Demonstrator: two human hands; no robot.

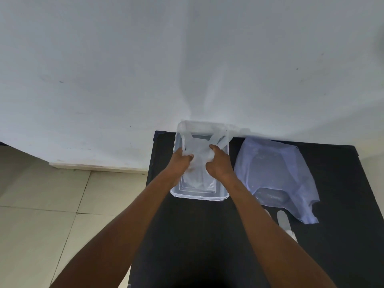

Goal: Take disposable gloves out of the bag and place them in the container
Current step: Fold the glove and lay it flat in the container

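Observation:
A clear plastic container [199, 196] stands on the black table [207, 235], against the wall. Both hands are over it, holding a thin transparent disposable glove [199, 154] that hangs down into the container. My left hand [181, 159] pinches the glove's left side. My right hand [218, 163] grips its right side. The glove's finger parts stick up behind my hands. A pale bluish plastic bag [276, 175] lies flat on the table to the right of the container, apart from both hands.
A white wall [187, 59] rises right behind the table. Tiled floor [52, 204] lies to the left, beyond the table's left edge. Small whitish pieces [283, 222] lie on the table beside the bag's near edge.

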